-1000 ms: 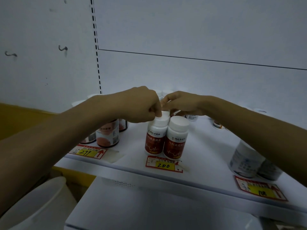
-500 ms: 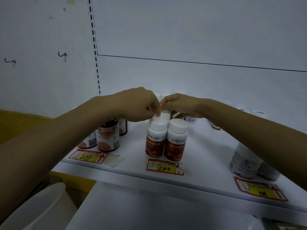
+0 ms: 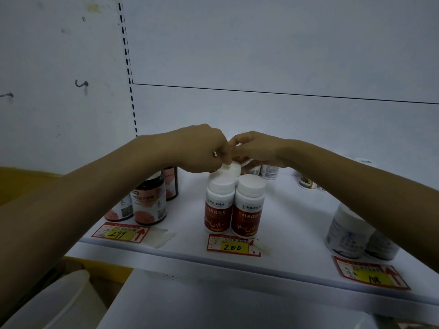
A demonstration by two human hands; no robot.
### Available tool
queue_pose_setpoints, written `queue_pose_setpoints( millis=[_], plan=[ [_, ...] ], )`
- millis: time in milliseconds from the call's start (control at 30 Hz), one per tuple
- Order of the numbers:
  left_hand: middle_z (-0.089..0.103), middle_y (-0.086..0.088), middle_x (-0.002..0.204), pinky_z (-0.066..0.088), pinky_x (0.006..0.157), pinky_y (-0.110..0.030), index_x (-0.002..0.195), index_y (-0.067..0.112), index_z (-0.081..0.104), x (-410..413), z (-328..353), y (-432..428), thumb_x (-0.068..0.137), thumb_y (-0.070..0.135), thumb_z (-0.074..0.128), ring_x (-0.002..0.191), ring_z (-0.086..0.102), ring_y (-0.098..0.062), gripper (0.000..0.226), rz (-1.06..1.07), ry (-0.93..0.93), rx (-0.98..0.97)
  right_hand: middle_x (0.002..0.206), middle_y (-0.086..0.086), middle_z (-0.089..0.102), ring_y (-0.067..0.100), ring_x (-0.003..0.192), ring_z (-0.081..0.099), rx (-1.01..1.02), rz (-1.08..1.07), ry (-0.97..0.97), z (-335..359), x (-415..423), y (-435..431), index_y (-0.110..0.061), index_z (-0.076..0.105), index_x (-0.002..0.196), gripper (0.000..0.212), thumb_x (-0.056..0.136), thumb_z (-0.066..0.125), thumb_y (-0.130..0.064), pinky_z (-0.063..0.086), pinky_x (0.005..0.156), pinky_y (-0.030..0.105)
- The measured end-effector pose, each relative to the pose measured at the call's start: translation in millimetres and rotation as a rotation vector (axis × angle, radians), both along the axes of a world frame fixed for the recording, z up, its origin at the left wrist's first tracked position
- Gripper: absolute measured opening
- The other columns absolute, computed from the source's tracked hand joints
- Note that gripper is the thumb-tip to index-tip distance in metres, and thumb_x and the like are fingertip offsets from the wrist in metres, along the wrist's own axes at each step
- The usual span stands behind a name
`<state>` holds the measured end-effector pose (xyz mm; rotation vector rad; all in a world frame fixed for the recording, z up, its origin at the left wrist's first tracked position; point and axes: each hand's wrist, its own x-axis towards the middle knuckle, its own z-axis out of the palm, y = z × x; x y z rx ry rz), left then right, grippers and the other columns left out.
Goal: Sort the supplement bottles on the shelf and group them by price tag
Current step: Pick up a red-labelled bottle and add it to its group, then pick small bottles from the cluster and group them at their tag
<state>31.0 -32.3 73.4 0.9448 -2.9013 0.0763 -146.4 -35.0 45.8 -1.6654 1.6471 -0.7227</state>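
- Left hand point(image 3: 202, 150) pinches the rear white-capped plastic bottle point(image 3: 232, 169), likely seating it behind two red-labelled white bottles point(image 3: 234, 207) above the yellow "200" price tag point(image 3: 234, 246).
- Right hand point(image 3: 257, 148) curls alongside; I cannot tell its grip.

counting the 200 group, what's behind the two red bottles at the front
A third white-capped bottle, the left hand pinching its cap. Its label is covered.

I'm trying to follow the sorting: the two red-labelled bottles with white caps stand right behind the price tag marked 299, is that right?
Not quite. The head view shows the two red-labelled bottles standing behind the tag marked 200; the 299 tag lies further left, in front of the dark bottles.
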Motion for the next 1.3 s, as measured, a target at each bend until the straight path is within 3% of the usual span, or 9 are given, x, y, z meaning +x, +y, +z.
queue_pose_setpoints(
  millis=[200, 433, 600, 700, 867, 1000, 1133, 1300],
  plan=[
    [0.066, 0.0, 0.117, 0.048, 0.093, -0.039, 0.114, 0.024, 0.066, -37, 12, 6, 0.089, 0.017, 0.05, 0.103, 0.061, -0.019, 0.031, -0.041, 0.015, -0.025, 0.107, 0.011, 0.069, 0.021, 0.095, 0.065, -0.076, -0.019, 0.017, 22, -34, 16, -0.013, 0.061, 0.102, 0.01, 0.094, 0.056, -0.017, 0.056, 0.086, 0.033],
    [0.062, 0.005, 0.123, 0.041, 0.088, -0.025, 0.123, 0.024, 0.058, -115, 19, 19, 0.091, 0.025, 0.049, 0.108, 0.057, -0.013, 0.034, -0.084, 0.004, -0.062, 0.11, 0.008, 0.066, 0.019, 0.102, 0.063, -0.127, -0.124, 0.083, 42, -115, 52, -0.019, 0.063, 0.096, 0.008, 0.092, 0.059, -0.025, 0.054, 0.084, 0.031],
    [0.042, 0.001, 0.145, 0.036, 0.102, -0.033, 0.143, 0.022, 0.031, -182, 7, 28, 0.093, 0.036, 0.047, 0.13, 0.042, -0.019, 0.055, -0.073, -0.018, -0.081, 0.111, 0.006, 0.065, 0.02, 0.104, 0.062, -0.125, -0.179, 0.22, 43, -181, 72, -0.012, 0.061, 0.113, 0.025, 0.093, 0.058, -0.027, 0.052, 0.08, 0.029],
    [0.033, -0.002, 0.151, 0.035, 0.106, -0.038, 0.147, 0.021, 0.021, -216, -7, 33, 0.093, 0.04, 0.047, 0.135, 0.036, -0.022, 0.063, -0.039, -0.052, -0.097, 0.111, 0.004, 0.063, 0.02, 0.102, 0.06, -0.143, -0.184, 0.314, 39, -213, 79, -0.012, 0.061, 0.112, 0.026, 0.092, 0.06, -0.028, 0.051, 0.077, 0.027],
    [0.037, -0.004, 0.148, 0.037, 0.106, -0.041, 0.145, 0.019, 0.026, -250, -24, 45, 0.093, 0.04, 0.045, 0.132, 0.039, -0.023, 0.06, 0.022, -0.038, -0.048, 0.107, 0.0, 0.057, 0.015, 0.095, 0.052, -0.194, -0.114, 0.679, 28, -254, 78, -0.014, 0.059, 0.117, 0.035, 0.087, 0.065, -0.031, 0.037, 0.079, 0.025],
    [0.046, -0.004, 0.141, 0.041, 0.102, -0.042, 0.143, 0.022, 0.032, -254, -39, 45, 0.093, 0.043, 0.045, 0.125, 0.046, -0.023, 0.056, 0.117, -0.069, -0.019, 0.111, 0.001, 0.056, 0.017, 0.092, 0.051, -0.196, -0.03, 0.84, 10, -262, 58, -0.015, 0.056, 0.119, 0.041, 0.085, 0.065, -0.038, 0.042, 0.082, 0.03],
    [0.049, -0.002, 0.14, 0.043, 0.1, -0.036, 0.14, 0.024, 0.036, -242, -50, 50, 0.093, 0.042, 0.047, 0.123, 0.049, -0.02, 0.052, 0.2, -0.035, 0.022, 0.111, 0.012, 0.063, 0.026, 0.083, 0.067, -0.057, 0.002, 0.823, -6, -262, 40, -0.009, 0.055, 0.117, 0.045, 0.087, 0.062, -0.042, 0.057, 0.07, 0.036],
    [0.05, 0.001, 0.138, 0.043, 0.098, -0.032, 0.142, 0.023, 0.032, -225, -56, 52, 0.091, 0.043, 0.049, 0.12, 0.051, -0.02, 0.058, 0.275, 0.053, 0.042, 0.1, 0.014, 0.068, 0.024, 0.068, 0.063, -0.084, 0.012, 0.872, -17, -262, 31, -0.004, 0.059, 0.105, 0.044, 0.085, 0.063, -0.043, 0.051, 0.058, 0.03]
  ],
)
